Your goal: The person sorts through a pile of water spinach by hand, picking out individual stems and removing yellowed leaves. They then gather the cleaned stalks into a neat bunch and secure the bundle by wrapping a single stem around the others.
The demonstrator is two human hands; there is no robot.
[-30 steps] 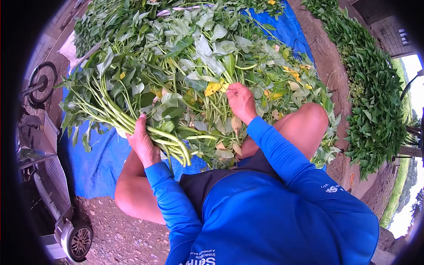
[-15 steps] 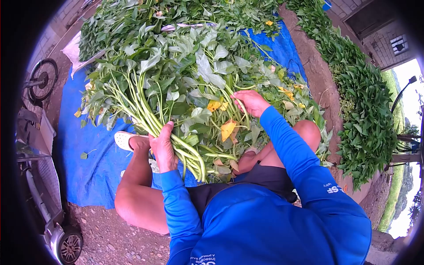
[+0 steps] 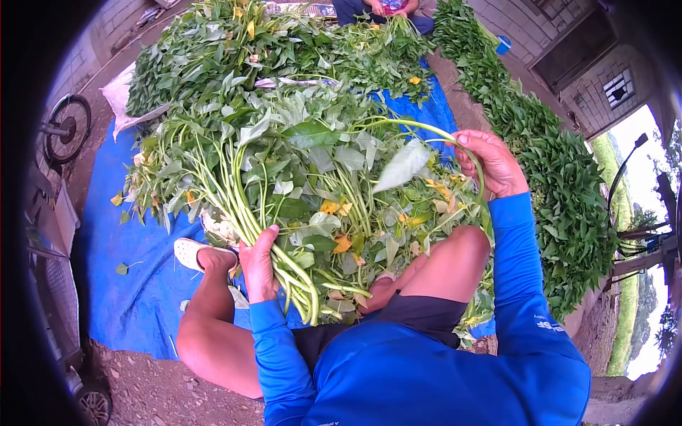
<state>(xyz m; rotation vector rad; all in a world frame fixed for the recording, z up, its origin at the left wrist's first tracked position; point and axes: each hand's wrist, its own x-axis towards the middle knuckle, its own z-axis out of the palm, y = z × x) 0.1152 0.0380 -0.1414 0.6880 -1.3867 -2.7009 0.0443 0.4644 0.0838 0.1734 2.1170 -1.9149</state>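
Observation:
My left hand [image 3: 260, 264] is wrapped round a bundle of long green leafy stems [image 3: 238, 202], whose bare ends stick out towards my lap. Out to the right, my right hand [image 3: 490, 162] pinches a single leafy stem [image 3: 426, 128]. That stem arches to the left, with a pale leaf [image 3: 403, 167] hanging from it. Between the two hands lies a heap of loose leafy stems [image 3: 355, 188], with some yellow leaves [image 3: 342, 243] among them.
A blue tarp [image 3: 135, 284] lies under the heap. Behind it another large pile of greens [image 3: 206, 64] rests near a seated person [image 3: 387, 8]. Stacked greens [image 3: 561, 184] line the right side. A wheel [image 3: 67, 129] stands at the left.
My right hand has moved up and to the right, drawing one stem out of the heap. My left hand still grips its bundle. A seated person has come into view at the top.

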